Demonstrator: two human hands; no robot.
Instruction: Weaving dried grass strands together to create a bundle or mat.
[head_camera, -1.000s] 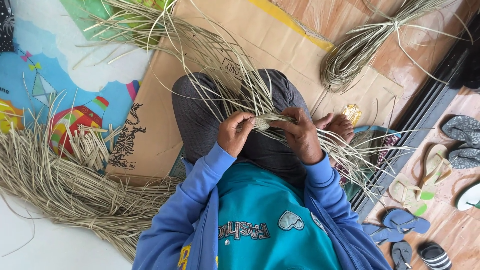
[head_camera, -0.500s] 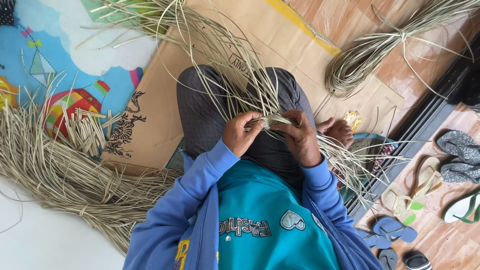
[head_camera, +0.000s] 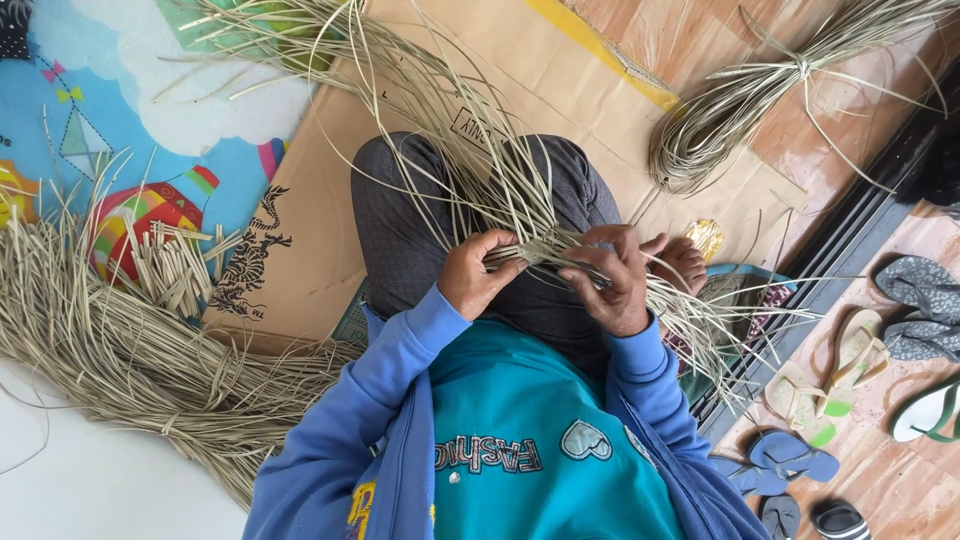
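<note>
I sit on the floor with a woven band of dried grass strips (head_camera: 540, 250) held over my lap. My left hand (head_camera: 478, 275) grips the band's left end, fingers curled around it. My right hand (head_camera: 610, 280) pinches the band and several strips at its right side. Long loose strips (head_camera: 420, 90) fan out from the band toward the top left, and more trail off to the right (head_camera: 720, 320). My sleeves are blue and my trousers (head_camera: 400, 230) dark grey.
A big pile of dried strips (head_camera: 120, 350) lies on the left. A tied coil of strips (head_camera: 730, 110) rests at the top right. Flattened cardboard (head_camera: 320, 220) and a colourful mat (head_camera: 90, 130) cover the floor. Several sandals (head_camera: 860, 360) lie by a door track (head_camera: 850, 230) on the right.
The view has drifted a little. Both hands keep hold of the band, and the right fingers have shifted slightly along the strips.
</note>
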